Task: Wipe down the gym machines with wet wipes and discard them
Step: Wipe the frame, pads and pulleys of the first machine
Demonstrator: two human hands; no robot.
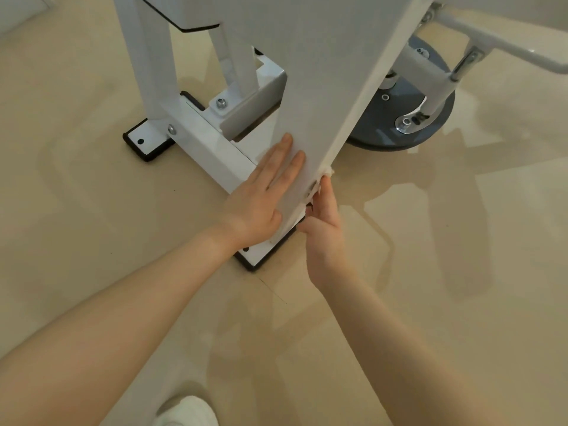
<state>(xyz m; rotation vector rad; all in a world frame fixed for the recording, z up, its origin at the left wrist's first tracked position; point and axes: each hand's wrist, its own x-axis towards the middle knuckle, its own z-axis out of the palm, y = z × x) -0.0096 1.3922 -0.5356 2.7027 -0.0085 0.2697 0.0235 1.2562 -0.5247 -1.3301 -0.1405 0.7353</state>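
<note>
Beige floor [92,210] runs glossy under a white gym machine [196,142], whose base bar is bolted to black-edged foot plates. A tall white panel [322,87] of the machine rises through the middle of the view, and behind it sits a dark round disc [381,124] with a white arm [498,41] reaching off to the right.

The left hand [261,198] lies flat on the panel's broad face near its bottom, fingers straight and holding nothing. The right hand [322,229] is at the panel's narrow right edge, its grip closed on a wipe [327,173], of which only a small white scrap shows above the fingertips; the rest is hidden between hand and edge.

Risks, as I judge them: the wipe is bunched small, so it may slip out of the pinch or roll up and leave most of the edge merely touched by skin. Low down, the fingers are close to the foot plate [264,256] and the panel's bottom corner, where a downward stroke could jam or scrape them. A damp wipe may also drip onto the shiny floor beside the shoe [190,410], making it slick. Leaning hard on the left palm could shift balance in this stooped posture.
</note>
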